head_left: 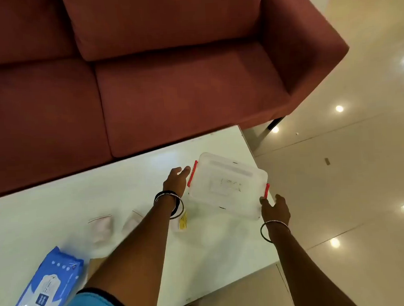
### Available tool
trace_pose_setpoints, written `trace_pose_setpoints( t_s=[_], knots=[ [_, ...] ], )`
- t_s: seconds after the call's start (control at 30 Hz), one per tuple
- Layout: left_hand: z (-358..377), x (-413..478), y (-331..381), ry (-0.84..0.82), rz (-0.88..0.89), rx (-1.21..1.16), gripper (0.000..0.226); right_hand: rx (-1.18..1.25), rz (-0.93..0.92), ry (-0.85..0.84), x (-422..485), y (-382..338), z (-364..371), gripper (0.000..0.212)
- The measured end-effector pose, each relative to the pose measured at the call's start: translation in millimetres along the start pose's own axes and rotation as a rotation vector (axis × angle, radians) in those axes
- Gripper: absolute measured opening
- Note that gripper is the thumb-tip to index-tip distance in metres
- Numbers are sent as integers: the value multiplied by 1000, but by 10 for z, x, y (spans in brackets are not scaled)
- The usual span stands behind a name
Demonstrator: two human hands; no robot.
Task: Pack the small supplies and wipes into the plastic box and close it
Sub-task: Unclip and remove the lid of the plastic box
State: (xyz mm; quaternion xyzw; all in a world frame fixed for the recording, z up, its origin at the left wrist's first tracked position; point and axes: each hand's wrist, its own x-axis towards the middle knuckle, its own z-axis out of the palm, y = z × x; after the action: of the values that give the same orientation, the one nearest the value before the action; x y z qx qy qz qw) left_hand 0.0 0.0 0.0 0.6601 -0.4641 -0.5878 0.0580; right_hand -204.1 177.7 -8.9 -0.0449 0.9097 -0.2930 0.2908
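- Nearest the camera, a blue sleeve filled the lower left of the frame, with the left forearm running up from it toward the centre.
- Beside that sleeve, a blue wipes pack lay on the white table in the bottom left corner, well apart from both hands.
- Left hand was stretched out in the middle of the frame, fingers loosely spread, fingertips touching or just beside the red latch on the left end of the plastic box; whether it actually gripped the latch could not be told.
- Right hand sat lower right of the box, fingers partly curled against the box's near right corner, just below the second red latch; no firm pinch was visible.
- Dark bangles circled both wrists.
- Between the two hands, the translucent box rested on the table right of centre with its lid on, turned at an angle to the table edge.
- Two small clear bags lay on the table left of the left forearm, and a small packet with yellow print lay just right of that forearm, near the box.
- Behind the table, a dark red sofa filled the upper frame.
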Motion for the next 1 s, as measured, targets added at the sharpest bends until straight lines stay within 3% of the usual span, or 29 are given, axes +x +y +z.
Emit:
trace_pose_setpoints(
  t_s=[0.07,0.27,0.43,0.57,1.0],
  knots=[
    [47,74,11,-79,0,-26,56,42,76,-40,69,33,77,57],
    [81,45,-57,-111,-33,-93,34,7,15,-6,75,183,165,35],
    [8,-332,-216,-136,35,-231,15,105,-37,32,-94,302,-39,35],
    [-92,-685,-482,-146,56,-337,17,179,-68,63,-333,418,-208,37],
    [-921,-1502,-1913,108,69,-251,14,190,-231,-118,-1600,929,130,33]
  ],
)
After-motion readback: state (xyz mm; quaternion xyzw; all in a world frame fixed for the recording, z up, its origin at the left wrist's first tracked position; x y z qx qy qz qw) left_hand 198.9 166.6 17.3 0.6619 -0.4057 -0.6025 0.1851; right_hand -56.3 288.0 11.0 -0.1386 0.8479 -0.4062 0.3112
